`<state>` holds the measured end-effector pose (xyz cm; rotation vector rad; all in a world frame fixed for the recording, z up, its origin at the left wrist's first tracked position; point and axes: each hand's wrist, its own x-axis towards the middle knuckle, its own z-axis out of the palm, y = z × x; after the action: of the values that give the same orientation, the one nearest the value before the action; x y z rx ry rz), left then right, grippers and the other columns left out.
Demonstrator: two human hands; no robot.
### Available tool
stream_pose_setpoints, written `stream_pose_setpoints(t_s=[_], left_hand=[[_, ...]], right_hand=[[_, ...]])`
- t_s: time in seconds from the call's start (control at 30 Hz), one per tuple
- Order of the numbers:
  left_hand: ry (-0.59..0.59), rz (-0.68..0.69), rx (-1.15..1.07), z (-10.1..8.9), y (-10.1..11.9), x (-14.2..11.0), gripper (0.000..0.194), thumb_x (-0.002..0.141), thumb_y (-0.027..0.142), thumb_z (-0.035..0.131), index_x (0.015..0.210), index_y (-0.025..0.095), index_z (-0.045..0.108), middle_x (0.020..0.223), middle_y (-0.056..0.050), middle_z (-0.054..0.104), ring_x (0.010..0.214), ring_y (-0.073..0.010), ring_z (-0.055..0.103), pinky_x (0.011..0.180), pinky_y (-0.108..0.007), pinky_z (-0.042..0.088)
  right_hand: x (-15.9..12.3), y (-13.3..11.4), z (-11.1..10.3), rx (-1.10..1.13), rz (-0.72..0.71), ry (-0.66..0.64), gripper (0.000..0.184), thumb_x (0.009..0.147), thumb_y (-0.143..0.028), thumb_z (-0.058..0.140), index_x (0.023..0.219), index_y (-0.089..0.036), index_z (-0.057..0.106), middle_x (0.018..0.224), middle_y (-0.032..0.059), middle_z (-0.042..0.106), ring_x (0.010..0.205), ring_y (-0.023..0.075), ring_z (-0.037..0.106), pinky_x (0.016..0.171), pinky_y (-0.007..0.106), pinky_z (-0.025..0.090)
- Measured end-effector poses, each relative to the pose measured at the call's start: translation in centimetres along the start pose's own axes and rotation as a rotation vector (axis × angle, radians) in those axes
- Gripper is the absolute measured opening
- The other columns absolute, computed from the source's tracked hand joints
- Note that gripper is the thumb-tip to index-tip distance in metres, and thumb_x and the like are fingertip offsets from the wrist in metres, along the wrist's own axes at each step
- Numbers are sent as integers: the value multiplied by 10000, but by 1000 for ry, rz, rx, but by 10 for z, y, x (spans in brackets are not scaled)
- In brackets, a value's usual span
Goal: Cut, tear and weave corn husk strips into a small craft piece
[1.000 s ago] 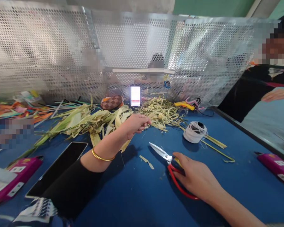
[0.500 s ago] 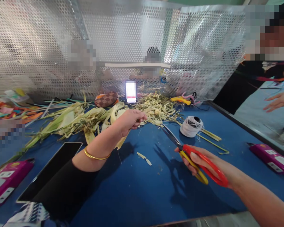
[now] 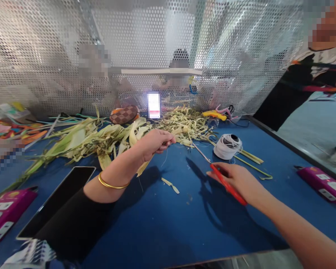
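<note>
My left hand [image 3: 158, 142] is closed in a pinch over the middle of the table. A fine pale strand hangs just below its fingers; whatever they hold is too small to make out. In my right hand [image 3: 235, 179] is a pair of scissors [image 3: 228, 185], its red handle showing and its blades pointing up and left. The blade tips lie near a heap of shredded corn husk [image 3: 184, 125]. Larger corn husks [image 3: 84, 140] spread behind and left of my left arm. A spool of white thread [image 3: 227, 147] stands behind my right hand.
A loose husk scrap [image 3: 170, 185] lies on the blue table [image 3: 145, 231]. A dark flat tablet [image 3: 58, 201] and purple power strips [image 3: 323, 185] flank my arms. Farther back are a checkered pouch [image 3: 124, 114], a lit phone [image 3: 154, 105] and a yellow-handled tool [image 3: 215, 114]. Another person stands at right.
My right hand has turned the scissors, so the yellow handle no longer shows and the blades look closer together. My left hand has barely moved. The other person's hand at right has shifted away.
</note>
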<state>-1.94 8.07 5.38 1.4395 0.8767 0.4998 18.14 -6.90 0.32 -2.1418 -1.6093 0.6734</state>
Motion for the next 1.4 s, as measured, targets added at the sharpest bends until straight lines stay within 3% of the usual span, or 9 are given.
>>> stream_pose_setpoints(t_s=[0.17,0.43,0.57,0.63,0.8,0.97,1.13,1.3,1.4], left_hand=[[11,30,-16,-8,7,-4,270,876,109,423,628,131,527,521,41,393,346,-6,260,360,-158,140],[92,99,-31,-23,28,-19,229,872,103,452,652,129,508,526,44,375,375,-1,261,385,-162,145],[91,119,-43,-25,30,-22,212,874,125,487,663,122,510,538,41,375,403,9,258,424,-173,132],[78,128,-45,-26,29,-22,227,886,143,488,661,118,511,546,41,370,413,17,250,445,-182,118],[74,139,-73,-29,29,-22,244,891,183,501,653,127,512,543,41,370,398,11,242,437,-189,104],[72,127,-91,-29,25,-19,235,879,144,477,650,134,525,536,49,375,366,0,241,394,-179,118],[-11,78,-147,-24,19,-15,234,860,126,438,642,134,524,535,56,378,356,-5,240,373,-166,126],[-126,37,-165,-13,11,-12,196,830,189,481,652,131,541,541,56,394,359,-11,240,367,-168,115],[-154,28,-167,1,5,-12,168,804,216,519,663,131,550,538,60,391,367,-14,241,370,-170,110]], right_hand=[[-11,2,7,-764,-75,88,311,842,-365,500,1094,-203,585,932,108,684,744,249,661,491,258,341],[-18,-34,6,-685,-279,79,155,790,-191,561,891,-146,670,866,155,664,813,276,636,635,335,456],[3,-61,23,39,-574,-686,227,801,-227,570,997,-252,681,913,22,710,784,165,659,679,255,493],[30,-68,31,144,-569,-839,267,780,-240,593,1034,-227,676,921,19,717,769,162,662,666,255,501],[81,-78,38,75,-532,126,398,724,-153,623,1122,-163,631,1162,119,626,1034,245,579,888,383,434],[71,-94,51,193,-791,-640,252,795,-292,610,1032,-224,661,1026,26,692,909,172,634,799,282,478],[77,-88,20,132,-504,269,143,819,-244,553,835,-183,681,819,57,674,764,188,599,719,315,445],[60,-72,-11,518,-336,483,194,790,-369,593,841,-202,679,570,-21,555,528,132,476,543,273,362],[52,-67,-3,857,-247,220,274,720,-386,669,911,-190,675,507,-49,499,492,112,430,511,259,326]])
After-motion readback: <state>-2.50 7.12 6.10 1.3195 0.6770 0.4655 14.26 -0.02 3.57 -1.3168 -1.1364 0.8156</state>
